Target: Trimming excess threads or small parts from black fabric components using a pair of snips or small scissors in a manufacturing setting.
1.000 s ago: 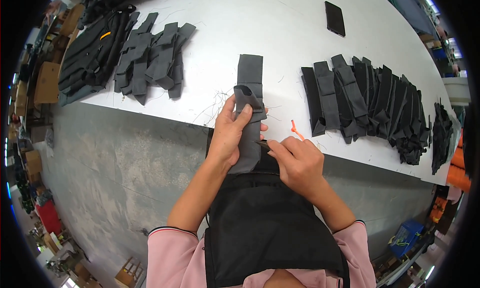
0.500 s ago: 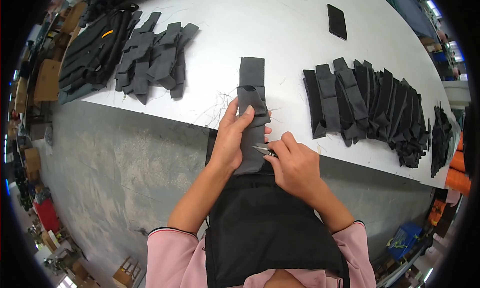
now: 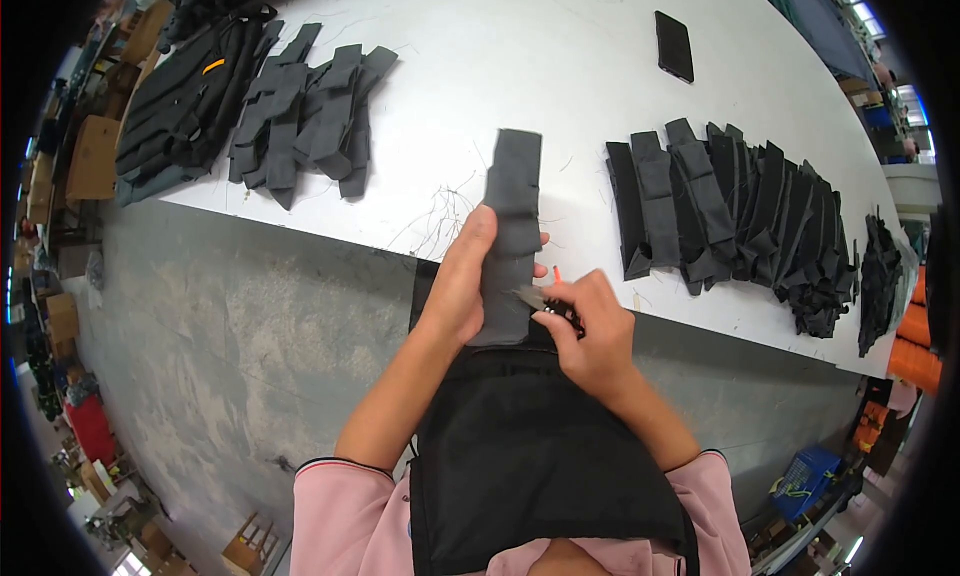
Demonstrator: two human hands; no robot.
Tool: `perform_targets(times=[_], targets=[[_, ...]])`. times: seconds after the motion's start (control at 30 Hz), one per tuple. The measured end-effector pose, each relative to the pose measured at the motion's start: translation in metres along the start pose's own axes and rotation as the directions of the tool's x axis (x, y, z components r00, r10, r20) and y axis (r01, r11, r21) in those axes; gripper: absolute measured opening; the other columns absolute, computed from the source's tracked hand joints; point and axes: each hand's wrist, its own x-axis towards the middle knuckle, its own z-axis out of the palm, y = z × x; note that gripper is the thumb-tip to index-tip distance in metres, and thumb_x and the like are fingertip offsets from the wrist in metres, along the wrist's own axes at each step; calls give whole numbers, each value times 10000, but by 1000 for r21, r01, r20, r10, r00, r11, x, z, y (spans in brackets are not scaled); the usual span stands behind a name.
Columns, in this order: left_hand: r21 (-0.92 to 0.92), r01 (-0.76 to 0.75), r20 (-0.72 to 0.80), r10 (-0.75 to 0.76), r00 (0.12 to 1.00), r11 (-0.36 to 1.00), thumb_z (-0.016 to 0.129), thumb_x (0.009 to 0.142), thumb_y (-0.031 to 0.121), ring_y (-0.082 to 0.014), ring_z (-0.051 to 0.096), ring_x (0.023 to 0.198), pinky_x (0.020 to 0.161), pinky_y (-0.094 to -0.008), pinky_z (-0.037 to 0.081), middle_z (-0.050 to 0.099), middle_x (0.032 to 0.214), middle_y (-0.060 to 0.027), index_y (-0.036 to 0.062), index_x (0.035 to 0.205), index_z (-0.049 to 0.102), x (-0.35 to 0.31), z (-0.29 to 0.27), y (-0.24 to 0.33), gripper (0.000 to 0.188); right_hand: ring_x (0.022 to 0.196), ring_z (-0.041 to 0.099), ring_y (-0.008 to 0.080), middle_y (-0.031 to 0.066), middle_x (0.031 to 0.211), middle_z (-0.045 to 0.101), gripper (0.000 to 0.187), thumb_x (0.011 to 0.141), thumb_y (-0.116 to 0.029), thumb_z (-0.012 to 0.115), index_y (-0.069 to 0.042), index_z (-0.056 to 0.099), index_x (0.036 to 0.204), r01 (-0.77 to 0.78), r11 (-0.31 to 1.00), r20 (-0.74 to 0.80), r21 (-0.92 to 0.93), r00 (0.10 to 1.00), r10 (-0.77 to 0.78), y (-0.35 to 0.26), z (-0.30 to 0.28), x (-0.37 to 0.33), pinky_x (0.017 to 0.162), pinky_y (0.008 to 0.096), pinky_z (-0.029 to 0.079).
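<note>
Left hand [image 3: 462, 286]: grip closed on strap [image 3: 510, 238].
Right hand [image 3: 592, 328]: grip closed on snips [image 3: 540, 300].
Risk: blades beside left fingers (could nick).

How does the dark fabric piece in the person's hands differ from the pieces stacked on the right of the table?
The held fabric piece is single, gripped by the left hand, and overhangs the table edge; the right-hand stack is many overlapped pieces lying flat and untouched. The right hand brings small snips to the held piece only. Both are dark grey strips.
</note>
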Motion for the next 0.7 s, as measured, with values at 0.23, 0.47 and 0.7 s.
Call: perform_targets(times=[0.23, 0.47, 0.7], targets=[[88, 61, 74, -67, 995, 994, 408, 943, 122, -190, 605, 784, 718, -315, 524, 563, 1082, -145, 160, 1464, 80, -19, 4, -20, 617, 610, 503, 204, 79, 782, 465, 436, 650, 103, 592, -67, 578, 1052, -302, 912, 100, 279, 953, 285, 23, 6, 5, 537, 294, 436], [184, 27, 80, -42, 996, 983, 416, 906, 60, -251, 642, 781, 669, -325, 552, 524, 1154, -254, 120, 1380, 127, -33, 0, -36, 558, 584, 418, 62, 12, 720, 420, 181, 924, -132, 509, -11, 460, 800, -350, 680, -118, 644, 833, 540, 37, 21, 30, 487, 229, 389], [749, -452, 351, 289, 891, 484, 672, 812, 301, -340, 409, 1244, 969, -450, 387, 269, 1405, -261, -4, 990, 487, -28, -7, -31, 399, 690, 444, 38, -18, 766, 513, 141, 915, -150, 543, -13, 552, 884, -524, 553, 140, 648, 796, 589, 44, 20, 32, 629, 198, 384]])
